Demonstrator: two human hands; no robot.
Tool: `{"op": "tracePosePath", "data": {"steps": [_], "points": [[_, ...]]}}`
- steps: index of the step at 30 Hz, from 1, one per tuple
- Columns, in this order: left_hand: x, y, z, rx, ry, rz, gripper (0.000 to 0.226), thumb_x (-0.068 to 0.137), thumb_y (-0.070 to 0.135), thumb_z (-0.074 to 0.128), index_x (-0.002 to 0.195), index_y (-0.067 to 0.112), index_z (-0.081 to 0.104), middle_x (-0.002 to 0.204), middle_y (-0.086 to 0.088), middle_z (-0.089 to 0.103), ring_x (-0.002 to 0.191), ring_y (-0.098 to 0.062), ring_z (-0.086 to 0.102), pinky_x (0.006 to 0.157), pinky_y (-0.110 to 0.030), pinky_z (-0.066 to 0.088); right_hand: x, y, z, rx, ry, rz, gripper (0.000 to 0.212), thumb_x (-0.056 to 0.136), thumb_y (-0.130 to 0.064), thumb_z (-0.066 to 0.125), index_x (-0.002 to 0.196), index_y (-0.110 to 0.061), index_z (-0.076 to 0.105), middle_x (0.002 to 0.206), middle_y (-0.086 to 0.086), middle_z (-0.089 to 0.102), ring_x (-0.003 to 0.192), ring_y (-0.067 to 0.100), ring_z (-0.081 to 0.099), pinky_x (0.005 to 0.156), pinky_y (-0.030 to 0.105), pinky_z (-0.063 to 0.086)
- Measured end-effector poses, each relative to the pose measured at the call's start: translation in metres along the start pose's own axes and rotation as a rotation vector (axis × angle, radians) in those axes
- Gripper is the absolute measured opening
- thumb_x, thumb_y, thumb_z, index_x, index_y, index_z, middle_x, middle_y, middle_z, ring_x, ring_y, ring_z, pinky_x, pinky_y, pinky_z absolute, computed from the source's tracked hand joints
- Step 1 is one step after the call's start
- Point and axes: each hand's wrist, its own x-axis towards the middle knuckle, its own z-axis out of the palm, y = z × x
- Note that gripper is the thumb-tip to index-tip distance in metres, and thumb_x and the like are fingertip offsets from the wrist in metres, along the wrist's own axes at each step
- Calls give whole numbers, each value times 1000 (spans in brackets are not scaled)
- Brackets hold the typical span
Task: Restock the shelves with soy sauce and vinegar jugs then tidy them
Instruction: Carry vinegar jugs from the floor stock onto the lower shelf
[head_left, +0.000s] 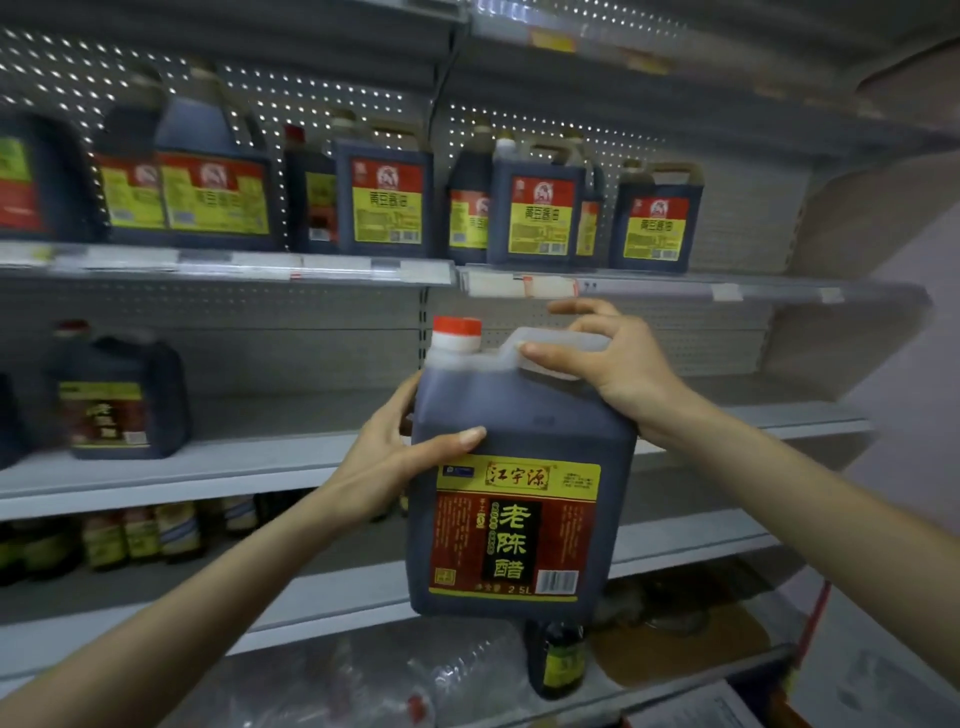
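Before the middle shelf (753, 415) we hold the vinegar jug (519, 457) aloft, right hand (613, 364) curled round its handle, left hand (395, 457) gripping its side; we risk clipping the shelf lip if lifted crookedly.

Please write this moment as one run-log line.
held: vinegar jug | left hand: grips its side | right hand: grips handle | middle shelf: stocked jug at left
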Motion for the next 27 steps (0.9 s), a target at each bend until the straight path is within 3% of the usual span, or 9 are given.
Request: {"op": "tracePosePath", "data": {"steps": [3, 7, 12, 15, 18, 24, 27], "points": [[-8, -6, -40, 48, -5, 18, 82, 62, 53, 77, 135, 32, 45, 129, 6, 60, 118, -16, 58, 97, -44, 50, 11, -13, 38, 15, -11, -8, 33, 67, -29, 80, 70, 1, 67, 108, -17, 62, 97, -11, 54, 74, 5, 38], [-17, -14, -103, 105, -25, 0, 82, 60, 56, 76, 133, 36, 45, 125, 13, 62, 115, -9, 59, 92, -32, 52, 26, -25, 99, 58, -17, -2, 22, 67, -28, 81, 60, -12, 67, 101, -16, 66, 96, -2, 60, 77, 16, 44], [-23, -28, -180, 143, -49, -48, 82, 58, 55, 75, 132, 42, 41, 121, 22, 61, 112, -2, 60, 83, -18, 53, 46, -25, 173, 103, 26, 0, 23, 66, -27, 82, 57, -14, 65, 100, -15, 67, 97, -1, 60, 79, 14, 43], [-27, -41, -215, 142, -63, -84, 80, 60, 51, 77, 132, 42, 42, 123, 20, 61, 114, -6, 60, 87, -25, 54, 59, -20, 210, 106, -8, -12, 30, 66, -25, 82, 66, 1, 67, 103, -12, 66, 96, -5, 58, 74, 3, 41], [-31, -63, -242, 130, -25, -126, 84, 59, 51, 80, 134, 39, 42, 126, 14, 61, 116, -12, 59, 93, -39, 53, 73, -14, 241, 111, -84, -7, 33, 65, -26, 81, 67, 4, 67, 103, -14, 65, 95, -9, 57, 73, 0, 40], [-26, -104, -279, 62, 37, -207, 100, 46, 63, 84, 133, 40, 41, 127, 12, 60, 116, -13, 59, 90, -36, 55, 103, 7, 291, 103, -149, 27, 28, 62, -27, 83, 58, -8, 63, 101, -14, 65, 91, -13, 56, 73, -1, 38], [-15, -123, -294, 37, 65, -235, 103, 45, 63, 85, 135, 39, 39, 129, 10, 59, 116, -14, 59, 88, -34, 55, 123, 20, 310, 105, -173, 28, 35, 55, -40, 80, 59, -9, 65, 101, -16, 65, 94, -11, 56, 74, 0, 38]]}}
